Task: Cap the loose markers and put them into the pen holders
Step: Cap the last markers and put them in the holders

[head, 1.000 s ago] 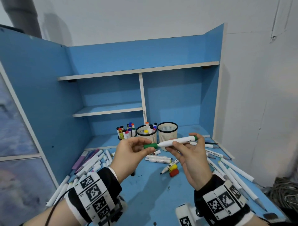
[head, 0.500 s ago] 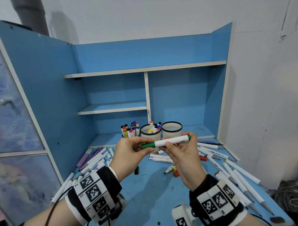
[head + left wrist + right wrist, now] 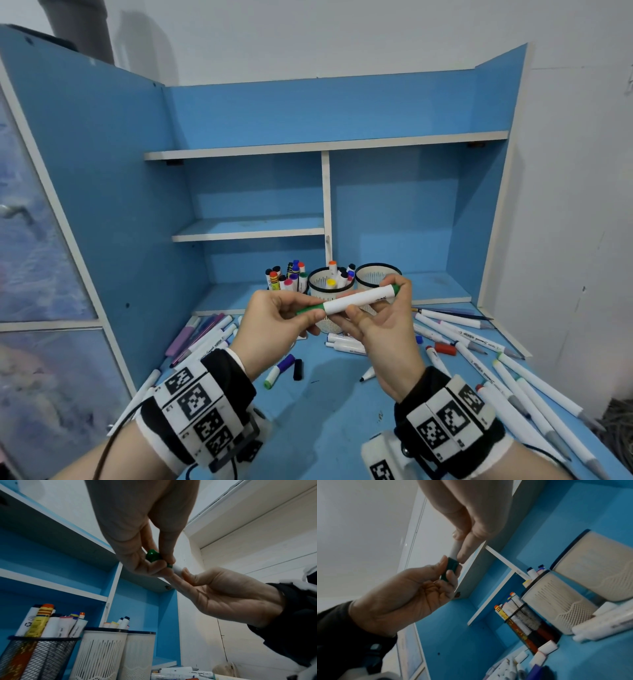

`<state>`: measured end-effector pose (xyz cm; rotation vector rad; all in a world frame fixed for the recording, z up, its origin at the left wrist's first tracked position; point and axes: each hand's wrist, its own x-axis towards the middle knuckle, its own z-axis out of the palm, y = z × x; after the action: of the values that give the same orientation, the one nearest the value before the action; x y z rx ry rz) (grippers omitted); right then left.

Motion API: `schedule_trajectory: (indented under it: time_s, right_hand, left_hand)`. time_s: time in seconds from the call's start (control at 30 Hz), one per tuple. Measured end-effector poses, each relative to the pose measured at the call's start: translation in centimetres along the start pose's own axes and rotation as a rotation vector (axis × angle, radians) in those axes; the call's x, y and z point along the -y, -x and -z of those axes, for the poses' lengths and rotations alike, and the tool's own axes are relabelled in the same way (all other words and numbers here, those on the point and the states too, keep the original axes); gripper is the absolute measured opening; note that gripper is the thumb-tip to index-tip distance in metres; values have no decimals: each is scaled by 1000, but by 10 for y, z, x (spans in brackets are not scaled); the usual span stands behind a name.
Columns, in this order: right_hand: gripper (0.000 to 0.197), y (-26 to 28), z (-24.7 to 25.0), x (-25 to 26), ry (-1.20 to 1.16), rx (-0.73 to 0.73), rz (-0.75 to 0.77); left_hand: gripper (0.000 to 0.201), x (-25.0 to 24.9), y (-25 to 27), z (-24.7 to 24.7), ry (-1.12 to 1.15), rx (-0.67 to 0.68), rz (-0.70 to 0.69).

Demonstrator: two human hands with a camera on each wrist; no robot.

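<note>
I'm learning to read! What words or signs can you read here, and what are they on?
Recycling-arrows sign, no words: on a white marker in the black mesh holder.
Dark print on the held green-capped marker: too blurred to read.
Print on the loose markers on the desk: too small.
Square code patterns, no words: on the wristbands.

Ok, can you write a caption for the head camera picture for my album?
Two hands hold a green-capped white marker above a blue desk strewn with pens.
</note>
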<state>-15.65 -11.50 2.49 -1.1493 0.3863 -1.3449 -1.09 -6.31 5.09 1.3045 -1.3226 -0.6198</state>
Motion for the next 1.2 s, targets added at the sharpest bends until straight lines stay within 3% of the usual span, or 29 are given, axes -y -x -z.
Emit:
schedule_trajectory:
  time_s: [0.23,0.37,0.5,0.77,1.2]
  right_hand:
    - [48,-33,16,15,242,74,-28]
    - [49,-61,28,27,322,43,40]
    - [50,-87,33,35,404,23,106]
    - [47,-129,33,32,506,60,206]
    - [37,-168,36,-10,787,138,200]
  left_hand:
    - [15,31,-26,-6,-18,125,87]
    - [24,62,-53,-14,-317,259,142]
    - [29,73,-79,-32,-614,424,88]
    - [33,84,-109,-85,-871,745,-10]
    - [34,91,-121,-101,-1189,873,-68]
